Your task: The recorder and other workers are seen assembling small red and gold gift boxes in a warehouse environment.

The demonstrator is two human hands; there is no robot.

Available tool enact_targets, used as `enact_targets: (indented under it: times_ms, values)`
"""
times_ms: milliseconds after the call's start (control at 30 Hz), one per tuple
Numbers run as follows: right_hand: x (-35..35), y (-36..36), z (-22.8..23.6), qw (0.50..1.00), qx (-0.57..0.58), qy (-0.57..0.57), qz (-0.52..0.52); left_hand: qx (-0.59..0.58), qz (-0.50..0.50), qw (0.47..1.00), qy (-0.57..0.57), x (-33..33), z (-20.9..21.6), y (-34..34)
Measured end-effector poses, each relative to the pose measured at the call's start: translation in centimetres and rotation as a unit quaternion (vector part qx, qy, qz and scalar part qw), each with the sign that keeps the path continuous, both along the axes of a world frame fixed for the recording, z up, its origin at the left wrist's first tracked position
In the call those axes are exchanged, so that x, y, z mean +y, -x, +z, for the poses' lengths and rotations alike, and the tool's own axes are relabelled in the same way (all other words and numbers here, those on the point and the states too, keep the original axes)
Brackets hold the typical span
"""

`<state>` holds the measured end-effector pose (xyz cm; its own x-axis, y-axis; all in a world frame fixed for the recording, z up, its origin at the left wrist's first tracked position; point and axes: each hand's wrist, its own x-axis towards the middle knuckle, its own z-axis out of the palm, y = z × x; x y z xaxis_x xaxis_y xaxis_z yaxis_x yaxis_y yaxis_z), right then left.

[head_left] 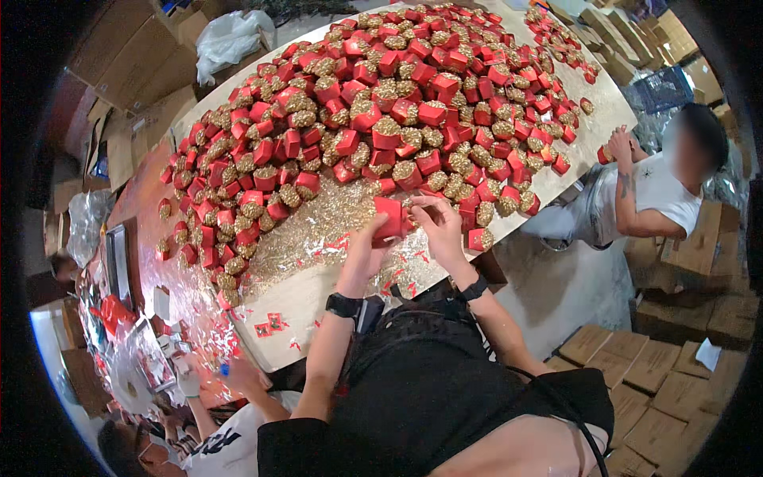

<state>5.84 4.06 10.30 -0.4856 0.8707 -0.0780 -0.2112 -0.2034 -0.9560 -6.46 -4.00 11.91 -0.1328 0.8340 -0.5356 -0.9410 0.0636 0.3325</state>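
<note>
Pale tabletop (302,298) is spreading across middle, reddish surface (139,230) adjoining at left. Grey floor (572,278) is showing right of tabletop. Brown cartons (652,359) are filling lower right; more cartons (143,63) are standing at upper left, whitish plastic bag (230,40) lying beside them. Light is glinting off reddish surface.

Head view: fisheye, upright, from the wearer's head, the left one of a side-by-side pair.
Facing: steeply down and forward over the table (294,298), with the pile (387,137) toward twelve o'clock.
Nearness: black shirt (461,374) closest, five to six o'clock; left hand (368,246) and right hand (441,230) within arm's reach, near the dial's centre; cartons (656,362) farther, four o'clock.
Rim: dark at three and nine.
</note>
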Motion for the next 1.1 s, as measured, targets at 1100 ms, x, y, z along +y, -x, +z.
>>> enact_targets:
  times_ms: [1100]
  values:
    - [-3.3, -0.5, 6.4, 0.91, -0.173, -0.361, 0.109, 0.794, -0.077, 0.595, 0.098, -3.9, 1.9, -2.1]
